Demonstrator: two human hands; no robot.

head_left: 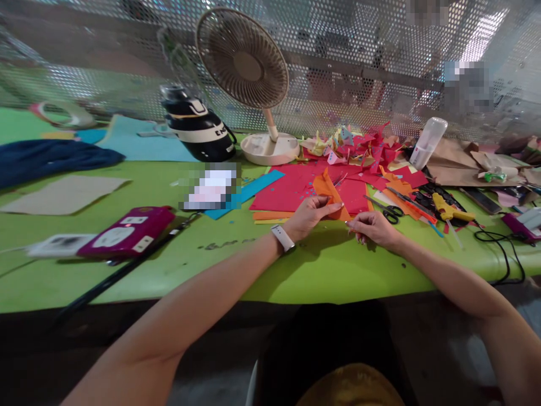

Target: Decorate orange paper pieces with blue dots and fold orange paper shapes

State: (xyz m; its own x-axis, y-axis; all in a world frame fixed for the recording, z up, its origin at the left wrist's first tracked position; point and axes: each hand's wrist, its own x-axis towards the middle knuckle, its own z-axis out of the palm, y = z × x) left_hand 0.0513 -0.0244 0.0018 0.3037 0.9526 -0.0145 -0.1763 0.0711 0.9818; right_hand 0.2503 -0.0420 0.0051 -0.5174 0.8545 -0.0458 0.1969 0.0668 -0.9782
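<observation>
My left hand (309, 216), with a pale watch band on its wrist, pinches a folded piece of orange paper (324, 185) between thumb and fingers. The paper stands up at a slant above the table. Close to its lower right corner is my right hand (372, 228), thumb and fingertips pressed together. What those fingertips hold, if anything, is too small to make out. Behind the hands lie red paper sheets (279, 189) sprinkled with small blue bits. Black-handled scissors (393, 213) rest just beyond my right hand.
A white fan (245, 65) and a dark bottle (198, 127) stand at the back. Folded red paper shapes (376, 149) are heaped right of the fan. A yellow glue gun (451, 210) lies at right. A purple power strip (127, 231) and a phone (213, 186) lie at left.
</observation>
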